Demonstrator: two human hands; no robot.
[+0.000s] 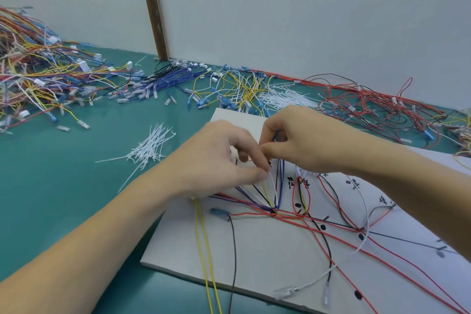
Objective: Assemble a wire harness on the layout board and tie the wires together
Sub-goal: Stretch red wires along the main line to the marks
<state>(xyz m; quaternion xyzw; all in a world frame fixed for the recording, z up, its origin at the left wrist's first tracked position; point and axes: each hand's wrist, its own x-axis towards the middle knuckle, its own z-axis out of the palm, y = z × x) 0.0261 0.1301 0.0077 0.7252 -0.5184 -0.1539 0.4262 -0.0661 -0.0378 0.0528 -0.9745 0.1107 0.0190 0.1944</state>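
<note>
Two hands meet over the far corner of the layout board [254, 257] on the green tabletop [76, 186]. Our left hand [219, 158] curls its fingers [262, 174] onto thin wires [277, 186], blue, white and yellow, while our right hand [298, 140] pinches something small just above them; what exactly, we cannot tell. These wires look light, limp and springy, so we judge it best to grip near the pegs where they bunch. Loose cable ties [150, 148] lie left of the board.
</note>
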